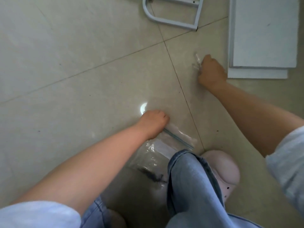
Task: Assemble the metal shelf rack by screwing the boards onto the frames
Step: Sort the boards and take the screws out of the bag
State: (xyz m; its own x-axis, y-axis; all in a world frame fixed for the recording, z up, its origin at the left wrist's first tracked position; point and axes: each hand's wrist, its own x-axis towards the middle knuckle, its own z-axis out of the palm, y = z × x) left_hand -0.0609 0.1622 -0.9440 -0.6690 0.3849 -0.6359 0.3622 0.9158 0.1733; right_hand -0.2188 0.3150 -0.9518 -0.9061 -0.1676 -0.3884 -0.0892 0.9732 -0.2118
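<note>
We've got left hand gripping the zip bag edge, right hand pinching a small clear bag beside the boards; frame well apart, open floor left.

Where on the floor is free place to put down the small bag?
Free: the wide tiles left of the metal frame and beyond the left hand. Crowded: between the right hand, white boards and zip bag.
</note>
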